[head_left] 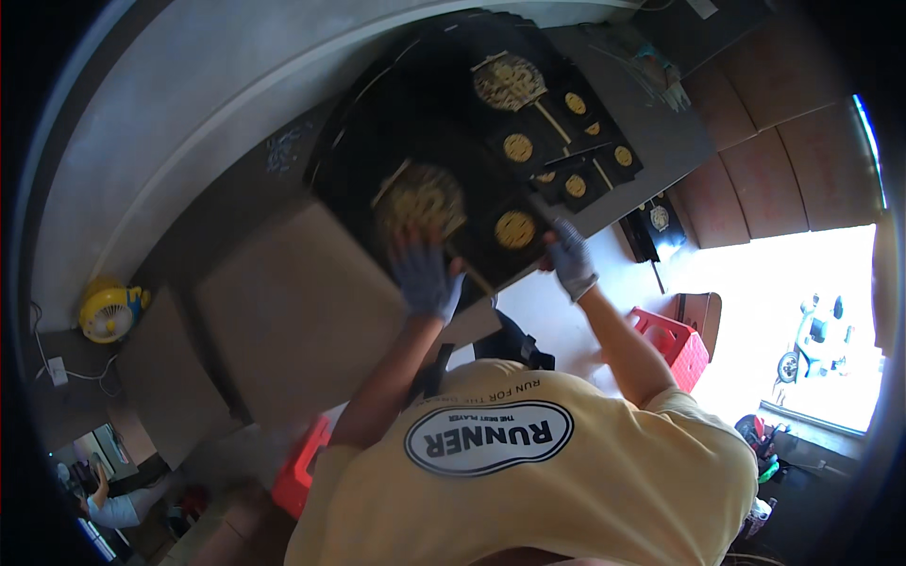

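Note:
A black panel [483, 238] with a large round gold emblem [422, 203] and a smaller gold disc [514, 229] lies across the near corner of the table, slightly blurred. My left hand [425, 278], in a grey glove with bare fingertips, rests flat with fingers stretched at the emblem's lower edge. At the panel's right corner my right hand [571, 259], gloved the same way, has its fingers closed round the edge. Farther off lies another black piece with a large gold emblem [510, 81] and several small gold discs [576, 186].
Stacked brown cartons [755, 160] stand at the right. A bare brown tabletop [302, 311] extends left, with a yellow fan [108, 309] beyond it. Red plastic stools [672, 341] flank me. Another black-and-gold piece [653, 228] sits lower, right of the table. At the lower left is another person [118, 505].

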A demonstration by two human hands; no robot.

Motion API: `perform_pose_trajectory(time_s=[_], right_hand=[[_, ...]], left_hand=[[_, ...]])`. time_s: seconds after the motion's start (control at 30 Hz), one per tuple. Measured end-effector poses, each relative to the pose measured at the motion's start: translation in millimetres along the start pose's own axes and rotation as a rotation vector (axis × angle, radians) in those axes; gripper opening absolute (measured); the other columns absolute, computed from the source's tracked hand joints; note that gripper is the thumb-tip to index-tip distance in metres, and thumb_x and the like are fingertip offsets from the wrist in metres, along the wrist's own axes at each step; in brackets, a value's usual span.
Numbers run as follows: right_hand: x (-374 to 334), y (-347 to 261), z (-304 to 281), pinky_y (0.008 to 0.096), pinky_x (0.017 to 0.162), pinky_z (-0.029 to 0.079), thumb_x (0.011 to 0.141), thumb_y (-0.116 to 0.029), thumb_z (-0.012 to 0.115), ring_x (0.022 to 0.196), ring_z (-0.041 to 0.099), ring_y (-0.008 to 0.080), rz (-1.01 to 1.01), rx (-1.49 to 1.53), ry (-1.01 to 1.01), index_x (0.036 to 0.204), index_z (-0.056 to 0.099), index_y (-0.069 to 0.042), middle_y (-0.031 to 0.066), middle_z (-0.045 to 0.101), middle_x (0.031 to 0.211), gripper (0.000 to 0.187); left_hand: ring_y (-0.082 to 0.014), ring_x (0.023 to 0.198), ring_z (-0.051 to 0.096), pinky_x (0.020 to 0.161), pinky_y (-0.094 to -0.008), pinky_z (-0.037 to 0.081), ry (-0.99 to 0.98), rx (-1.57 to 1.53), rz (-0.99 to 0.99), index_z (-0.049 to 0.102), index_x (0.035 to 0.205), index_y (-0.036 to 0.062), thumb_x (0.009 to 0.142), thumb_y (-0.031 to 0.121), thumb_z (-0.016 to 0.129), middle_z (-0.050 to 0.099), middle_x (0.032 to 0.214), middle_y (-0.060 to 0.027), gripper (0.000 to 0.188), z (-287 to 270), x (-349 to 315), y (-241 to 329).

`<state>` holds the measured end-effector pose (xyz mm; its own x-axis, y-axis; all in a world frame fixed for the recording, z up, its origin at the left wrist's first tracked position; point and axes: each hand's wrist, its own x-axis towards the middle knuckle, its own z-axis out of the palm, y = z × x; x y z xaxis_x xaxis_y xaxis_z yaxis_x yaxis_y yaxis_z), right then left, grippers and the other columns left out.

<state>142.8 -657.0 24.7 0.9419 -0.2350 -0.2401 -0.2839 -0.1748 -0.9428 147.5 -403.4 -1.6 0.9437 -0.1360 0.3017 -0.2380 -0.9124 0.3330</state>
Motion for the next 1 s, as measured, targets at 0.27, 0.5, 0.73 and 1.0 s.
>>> perform_pose_trajectory(time_s=[0.27, 0.5, 0.73, 1.0], right_hand=[[251.4, -19.9, -112.8, 0.0270, 0.052, 0.052, 0.094, -0.022, 0.060, 0.064, 0.064, 0.0144, 0.206, 0.019, 0.222, 0.129, 0.052, -0.005, 0.0082, 0.065, 0.083, 0.040], [138.4, 41.3, -16.3, 0.0374, 0.086, 0.050, 0.089, -0.019, 0.060, 0.100, 0.063, 0.0317, -0.486, -0.247, 0.554, 0.130, 0.050, -0.007, 0.0137, 0.064, 0.108, 0.044], [41.8, 15.1, 65.3, 0.0446, 0.094, 0.046, 0.087, -0.030, 0.058, 0.118, 0.053, 0.0343, -0.318, -0.750, -0.193, 0.130, 0.049, -0.010, 0.0152, 0.057, 0.124, 0.049], [16.1, -2.9, 169.3, 0.0427, 0.103, 0.042, 0.089, -0.046, 0.053, 0.127, 0.047, 0.0353, -0.003, -1.017, -0.207, 0.137, 0.042, -0.006, 0.0171, 0.047, 0.140, 0.063]], left_hand=[[-0.0410, 0.146, 0.011, 0.113, -0.0640, 0.007, -0.241, 0.338, 0.224, 0.026, 0.151, 0.0175, 0.095, 0.059, 0.030, 0.018, 0.157, -0.0182, 0.070, 124.9, 230.8, 92.9], [-0.0404, 0.145, 0.013, 0.112, -0.0640, 0.010, -0.224, 0.349, 0.134, 0.028, 0.150, 0.0204, 0.095, 0.061, 0.031, 0.022, 0.155, -0.0186, 0.069, 160.3, 265.0, 98.1], [-0.0433, 0.138, 0.028, 0.111, -0.0557, 0.025, 0.119, -0.116, 0.274, 0.041, 0.142, 0.0179, 0.092, 0.039, 0.055, 0.029, 0.152, -0.0187, 0.056, 67.3, 180.3, 44.5], [-0.0420, 0.125, 0.044, 0.102, -0.0534, 0.035, 0.000, -0.139, 0.021, 0.061, 0.115, 0.0087, 0.085, 0.018, 0.061, 0.048, 0.137, -0.0215, 0.032, -26.6, -125.1, -105.5]])
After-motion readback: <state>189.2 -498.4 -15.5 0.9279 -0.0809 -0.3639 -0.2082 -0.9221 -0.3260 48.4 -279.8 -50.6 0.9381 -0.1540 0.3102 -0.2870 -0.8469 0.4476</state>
